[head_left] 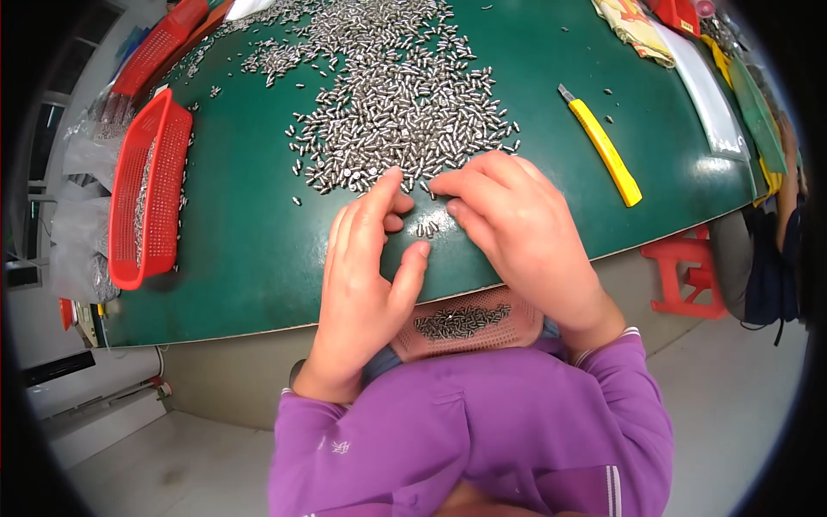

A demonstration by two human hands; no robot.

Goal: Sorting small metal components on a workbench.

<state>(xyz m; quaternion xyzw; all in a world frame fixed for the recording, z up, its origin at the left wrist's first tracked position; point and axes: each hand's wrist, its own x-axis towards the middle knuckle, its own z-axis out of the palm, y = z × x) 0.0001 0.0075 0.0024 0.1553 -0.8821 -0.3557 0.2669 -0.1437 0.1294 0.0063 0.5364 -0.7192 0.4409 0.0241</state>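
A large heap of small silvery metal pieces, short and bullet-shaped (396, 112), spreads over the green tabletop (250, 250). My left hand (366, 250) is at the near edge of the heap, thumb and fingers apart, with nothing seen in it. Opposite it, my right hand (517, 224) has bent fingers, the index fingertip beside a loose metal piece (429, 191) and the thumb slightly apart from it. A few more pieces (426, 229) lie on the table between my hands. Below the table edge, a pink perforated basket (413, 345) at my lap contains many such pieces.
A red perforated basket (183, 138) with metal pieces stands on the left, beside clear plastic bags (82, 215). On the right lies a yellow utility knife (607, 155) with its blade exposed. Plastic sheets (706, 95) line the right edge. A red stool (687, 271) stands below; another person (771, 267) is beyond it.
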